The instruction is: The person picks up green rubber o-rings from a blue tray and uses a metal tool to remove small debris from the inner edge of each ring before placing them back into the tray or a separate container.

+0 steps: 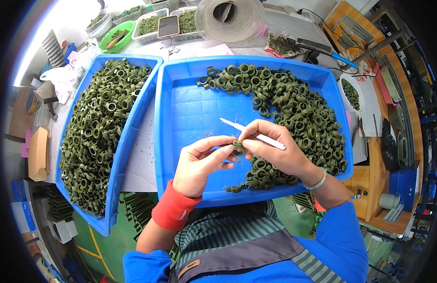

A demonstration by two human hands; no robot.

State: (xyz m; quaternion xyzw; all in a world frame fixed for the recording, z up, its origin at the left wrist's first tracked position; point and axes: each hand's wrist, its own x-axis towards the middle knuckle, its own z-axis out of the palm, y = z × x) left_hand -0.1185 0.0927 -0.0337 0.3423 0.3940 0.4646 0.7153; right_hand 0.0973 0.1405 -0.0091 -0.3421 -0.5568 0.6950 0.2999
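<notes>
My left hand (204,158), with a red wristband below it, pinches a small dark-green ring part (238,147) between thumb and fingertips. Close against it, my right hand (273,144) has a slim white-handled craft knife (271,141) lying across its fingers, the pointed blade aimed up and left. The right fingertips also touch the ring. Both hands are over the blue tray (190,101), where many similar green rings (313,111) are heaped along the far and right sides. Part of the held ring is hidden by my fingers.
To the left, a second blue tray (126,137) is filled with green rings. Behind stand a green bowl (120,37), clear tubs of small green pieces, a phone (168,27) and a round transparent container (228,21). A white bowl (351,93) sits at right.
</notes>
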